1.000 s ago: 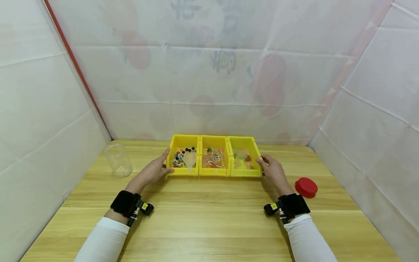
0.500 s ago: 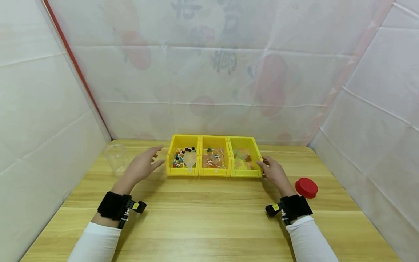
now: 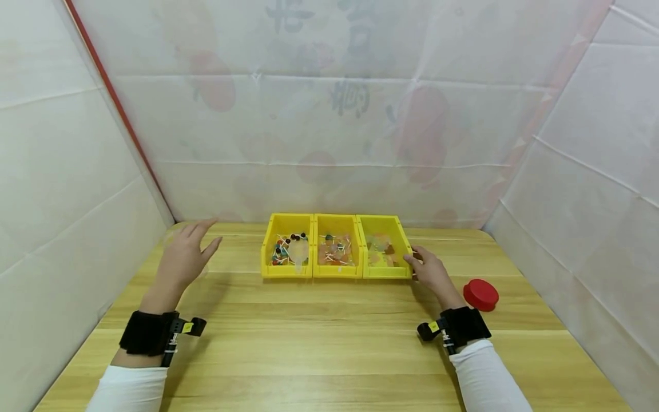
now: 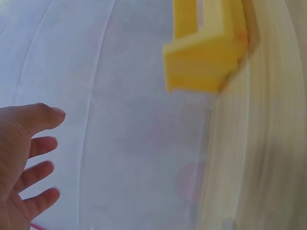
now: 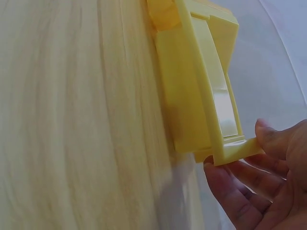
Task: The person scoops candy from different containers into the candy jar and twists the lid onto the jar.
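Three yellow bins [image 3: 337,272] are sitting mid-frame; the right hand [image 3: 431,272] is pinching the rightmost bin's corner, a red lid [image 3: 481,294] lying just right. The left hand [image 3: 184,258], fingers spread and holding nothing, is hovering at the left, hiding a clear jar [image 3: 169,236].

- My left hand [image 3: 184,256] is bare, with no glove or ring.
- My right hand [image 3: 431,272] is bare too.
- I wear long white sleeves [image 3: 128,391] on both arms.
- A broad black band [image 3: 146,340] wraps each wrist.
- A small black camera unit [image 3: 189,327] with a yellow tag sits on each band's inner side.
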